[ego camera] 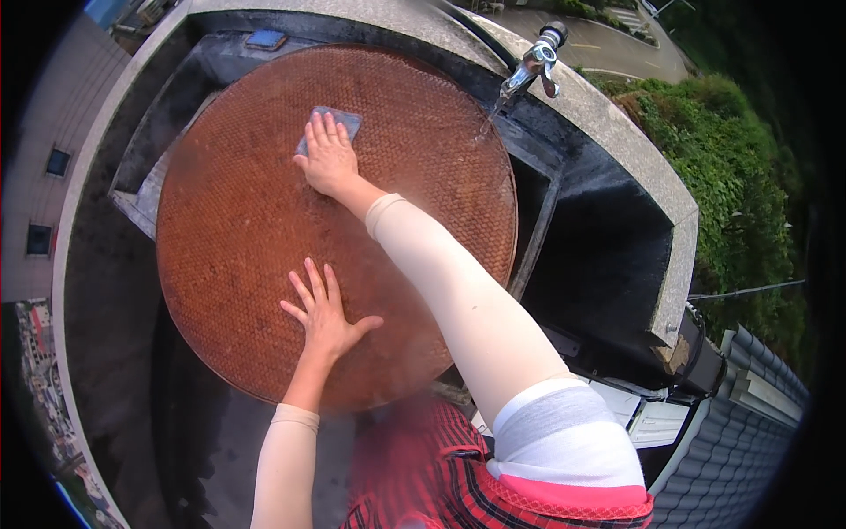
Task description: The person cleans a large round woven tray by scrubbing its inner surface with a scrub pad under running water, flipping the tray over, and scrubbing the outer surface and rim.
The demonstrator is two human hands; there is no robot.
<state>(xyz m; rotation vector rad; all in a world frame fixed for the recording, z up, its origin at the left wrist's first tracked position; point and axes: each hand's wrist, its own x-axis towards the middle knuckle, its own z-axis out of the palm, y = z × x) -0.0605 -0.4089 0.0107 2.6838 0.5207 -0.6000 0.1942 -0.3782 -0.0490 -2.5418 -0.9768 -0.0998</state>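
A large round woven bamboo tray [231,264], wet and reddish brown, lies across a concrete sink [218,59] in front of me. On its upper part my right hand [328,159] presses a grey-blue scouring pad [348,121] flat under the fingers and palm. My left hand [324,324] rests on the lower part of the weave, fingers spread, holding nothing. From a metal tap [532,63] at the upper right, a thin stream of water falls onto the tray's right edge. The tray hides most of the sink beneath it.
A blue sponge [266,40] sits on the sink's back ledge. A concrete parapet [628,132] curves around the work area. Beyond it are green bushes [733,152] and a road [595,43]. Grey roof tiles [733,449] lie at the lower right.
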